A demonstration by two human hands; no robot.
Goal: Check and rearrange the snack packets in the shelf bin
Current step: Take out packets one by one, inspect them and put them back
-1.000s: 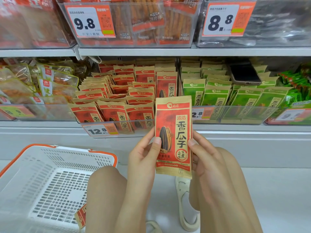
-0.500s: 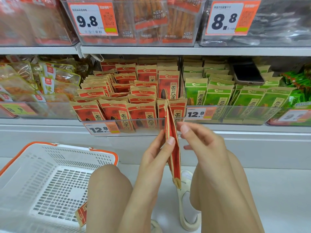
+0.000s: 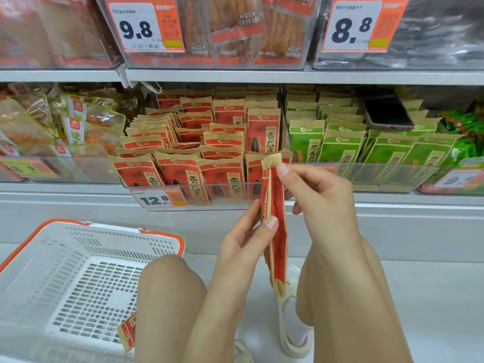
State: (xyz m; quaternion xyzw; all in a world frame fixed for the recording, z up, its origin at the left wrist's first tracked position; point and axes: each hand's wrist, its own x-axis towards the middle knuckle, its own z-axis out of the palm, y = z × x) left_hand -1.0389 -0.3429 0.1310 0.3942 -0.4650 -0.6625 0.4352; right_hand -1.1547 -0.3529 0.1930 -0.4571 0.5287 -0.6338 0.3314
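Supermarket shelving fills my view, with the clear shelf bin (image 3: 183,188) of red snack packets (image 3: 222,176) straight ahead at knee height and a row of green packets (image 3: 337,150) in the neighbouring bin on the right. I have one red packet (image 3: 275,231) out of the bin, held upright and edge-on just in front of the bin's front wall. My left hand (image 3: 243,244) pinches its lower half, thumb pressed on the near edge, fingers behind it; my right hand (image 3: 319,195) pinches the top seal between thumb and forefinger, the other fingers loosely curled. Edge-on, the printed faces are hidden from me, so I judge the main risk is a skipped check: I could slot it back without having read the face or date. The grip itself is light (two small pinches on a slick pouch), so a twist could let it slide out and drop toward the shoe (image 3: 293,310) and floor below, or into the white basket (image 3: 78,271) at my left, where another red packet (image 3: 128,334) already lies. Pushing it in carelessly could also topple the front row, which leans against the wall, or land it among the green ones. A phone (image 3: 385,113) rests on those green packets, and a clumsy reach that way could knock it off
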